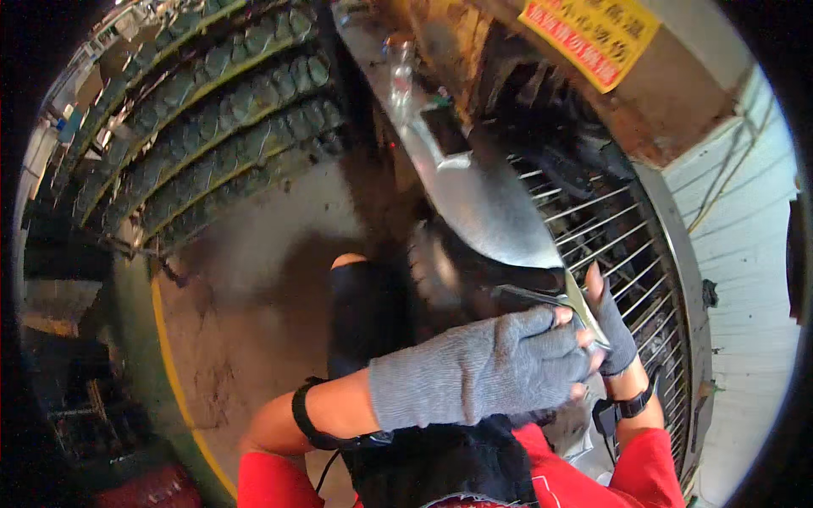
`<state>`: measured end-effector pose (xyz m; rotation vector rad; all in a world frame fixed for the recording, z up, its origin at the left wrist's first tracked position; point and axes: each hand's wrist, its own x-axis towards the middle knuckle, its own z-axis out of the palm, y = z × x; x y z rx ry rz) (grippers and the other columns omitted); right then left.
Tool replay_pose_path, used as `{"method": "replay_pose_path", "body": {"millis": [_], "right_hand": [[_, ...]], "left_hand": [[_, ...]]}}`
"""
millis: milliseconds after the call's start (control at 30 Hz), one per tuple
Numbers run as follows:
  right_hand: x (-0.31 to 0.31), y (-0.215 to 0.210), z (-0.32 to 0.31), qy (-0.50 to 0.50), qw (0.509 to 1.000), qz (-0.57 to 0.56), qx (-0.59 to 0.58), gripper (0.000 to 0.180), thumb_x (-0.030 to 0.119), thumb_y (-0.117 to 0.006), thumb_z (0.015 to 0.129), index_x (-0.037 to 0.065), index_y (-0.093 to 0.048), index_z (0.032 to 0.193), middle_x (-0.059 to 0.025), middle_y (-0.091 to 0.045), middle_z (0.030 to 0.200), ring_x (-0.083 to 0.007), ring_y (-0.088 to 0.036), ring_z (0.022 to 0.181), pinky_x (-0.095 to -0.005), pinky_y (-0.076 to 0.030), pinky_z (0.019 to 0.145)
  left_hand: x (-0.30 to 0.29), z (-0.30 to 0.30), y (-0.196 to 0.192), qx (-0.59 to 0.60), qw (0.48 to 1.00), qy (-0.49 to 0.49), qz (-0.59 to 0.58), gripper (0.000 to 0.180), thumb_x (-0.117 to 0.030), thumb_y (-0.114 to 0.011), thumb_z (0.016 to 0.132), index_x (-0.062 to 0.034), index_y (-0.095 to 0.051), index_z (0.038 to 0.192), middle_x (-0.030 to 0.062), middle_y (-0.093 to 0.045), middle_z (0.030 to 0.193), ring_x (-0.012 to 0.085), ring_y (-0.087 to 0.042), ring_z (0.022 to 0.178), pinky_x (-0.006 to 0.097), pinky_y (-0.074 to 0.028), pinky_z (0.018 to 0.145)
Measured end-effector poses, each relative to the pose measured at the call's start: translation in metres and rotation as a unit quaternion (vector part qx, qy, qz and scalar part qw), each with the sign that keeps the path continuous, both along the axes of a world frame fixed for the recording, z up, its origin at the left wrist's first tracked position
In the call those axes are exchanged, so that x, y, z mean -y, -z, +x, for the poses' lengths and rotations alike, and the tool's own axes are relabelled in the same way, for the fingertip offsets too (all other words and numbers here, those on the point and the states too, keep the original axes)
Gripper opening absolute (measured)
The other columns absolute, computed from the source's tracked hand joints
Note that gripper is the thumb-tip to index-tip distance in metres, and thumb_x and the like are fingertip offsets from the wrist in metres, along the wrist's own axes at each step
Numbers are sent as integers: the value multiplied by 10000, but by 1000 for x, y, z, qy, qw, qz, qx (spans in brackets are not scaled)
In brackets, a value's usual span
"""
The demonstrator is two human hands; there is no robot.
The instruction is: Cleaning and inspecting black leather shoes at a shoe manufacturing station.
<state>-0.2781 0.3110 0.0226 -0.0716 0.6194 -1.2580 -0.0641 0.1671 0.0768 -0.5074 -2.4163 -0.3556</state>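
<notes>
Fingers (561, 316) of the left hand (508, 364) are being held curled around a metal strip (585, 306), near the rounded end of the worktop (508, 224). Farther right, the right hand (620, 343) is being held beside a wire grille (627, 254), its grip indiscernible.

- Two hands, near the centre right: one left hand (533, 356), one right hand (616, 339).
- Two grey gloves (449, 377), one on each.
- Two black wristbands (302, 413), lower centre and lower right.
- Two red sleeves (273, 481) along the bottom edge.
- At least one narrow metal piece (585, 311) between the hands.
- One yellow-and-red sign (584, 41), upper right.
- One clear bottle (401, 76), top centre.
- One rack (203, 38), upper left, with at least four rows.
- One yellow floor line (174, 368), lower left.
</notes>
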Motion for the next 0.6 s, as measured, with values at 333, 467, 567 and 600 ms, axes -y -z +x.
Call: {"method": "replay_pose_path", "body": {"millis": [333,467,567,600], "right_hand": [[-247,28,-109,124,640,370,-662,480,263,-809,869,-19,-697,1241,-85,-756,1072,-170,-702,918,-321,-560,823],[-306,42,-111,59,429,417,-799,586,219,-879,728,37,-696,1254,-140,-740,1082,-299,-710,955,-412,-565,874],[-197,8,-90,-79,295,406,-861,666,316,-892,767,72,-661,1342,-217,-700,1254,-428,-653,1154,-485,-532,999],[-181,21,-93,-24,324,307,-894,676,357,-885,784,71,-660,1354,-226,-686,1285,-428,-638,1197,-491,-517,1033]], "left_hand": [[70,73,110,280,894,-145,319,265,-189,-766,955,-44,-738,1175,93,-767,989,247,-731,843,350,-583,756],[58,93,159,294,875,-157,352,233,-218,-767,943,-73,-725,1121,119,-751,934,329,-732,858,427,-581,774],[53,78,163,376,846,-212,313,205,-251,-772,945,-74,-701,1022,125,-743,923,335,-729,853,424,-571,748],[54,70,163,373,850,-204,310,205,-251,-772,945,-74,-701,1022,125,-743,923,335,-729,853,424,-571,748]]}}
